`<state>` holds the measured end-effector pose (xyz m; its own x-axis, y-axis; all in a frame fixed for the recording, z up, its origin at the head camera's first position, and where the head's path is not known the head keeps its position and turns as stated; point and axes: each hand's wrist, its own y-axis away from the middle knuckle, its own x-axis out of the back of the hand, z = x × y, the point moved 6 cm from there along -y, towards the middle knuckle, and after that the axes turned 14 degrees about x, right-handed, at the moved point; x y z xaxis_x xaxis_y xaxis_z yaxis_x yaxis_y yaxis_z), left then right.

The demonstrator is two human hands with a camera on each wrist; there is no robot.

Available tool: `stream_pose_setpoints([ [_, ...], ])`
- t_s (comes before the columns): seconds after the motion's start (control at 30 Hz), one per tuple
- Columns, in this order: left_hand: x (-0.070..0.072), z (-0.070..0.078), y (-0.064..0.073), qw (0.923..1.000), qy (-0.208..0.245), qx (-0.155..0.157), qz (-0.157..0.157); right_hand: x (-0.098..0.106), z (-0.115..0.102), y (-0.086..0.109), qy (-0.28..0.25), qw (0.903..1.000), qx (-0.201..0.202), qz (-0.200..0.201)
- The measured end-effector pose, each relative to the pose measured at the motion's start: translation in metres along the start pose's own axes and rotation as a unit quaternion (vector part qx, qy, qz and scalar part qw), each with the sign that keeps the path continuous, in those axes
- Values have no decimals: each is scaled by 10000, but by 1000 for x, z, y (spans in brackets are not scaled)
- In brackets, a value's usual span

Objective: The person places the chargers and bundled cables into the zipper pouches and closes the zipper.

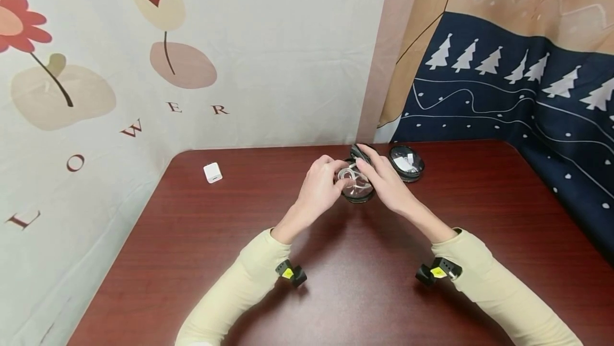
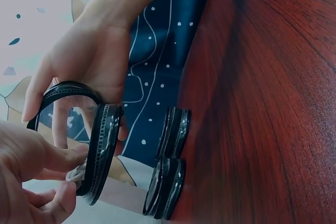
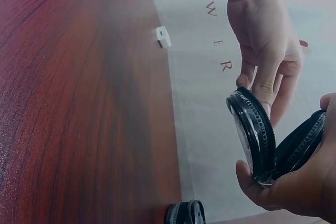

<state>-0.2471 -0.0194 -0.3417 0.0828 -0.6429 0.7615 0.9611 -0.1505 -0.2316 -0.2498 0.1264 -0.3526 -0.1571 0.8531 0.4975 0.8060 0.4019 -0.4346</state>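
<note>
Both hands are raised over the table's far side around a round clear case [image 1: 358, 190] with black zip edging, its lid swung up. My right hand [image 1: 389, 183] grips the case near its hinge, thumb on the outer side, as the right wrist view shows. Inside the case lies a coiled white cable [image 1: 349, 177]. My left hand [image 1: 318, 188] reaches in over the rim and pinches the cable [image 2: 76, 174] between thumb and fingers. The case [image 3: 252, 127] is held up off the table in both wrist views.
A closed round case [image 1: 406, 163] with white items inside lies right of the hands. The left wrist view shows another round case [image 2: 174, 131] beside it. A white charger block [image 1: 212, 173] sits at the far left of the dark red table [image 1: 364, 292]. Printed cloths hang behind.
</note>
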Motion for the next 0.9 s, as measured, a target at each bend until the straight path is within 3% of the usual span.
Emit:
stream_pose_setpoints([
  [0.37,0,-4,2,9993,-283,97,-222,3,4,2,133,9995,-264,106],
  [0.9,5,-17,2,9989,374,192,-189,8,10,4,185,9989,-396,146],
])
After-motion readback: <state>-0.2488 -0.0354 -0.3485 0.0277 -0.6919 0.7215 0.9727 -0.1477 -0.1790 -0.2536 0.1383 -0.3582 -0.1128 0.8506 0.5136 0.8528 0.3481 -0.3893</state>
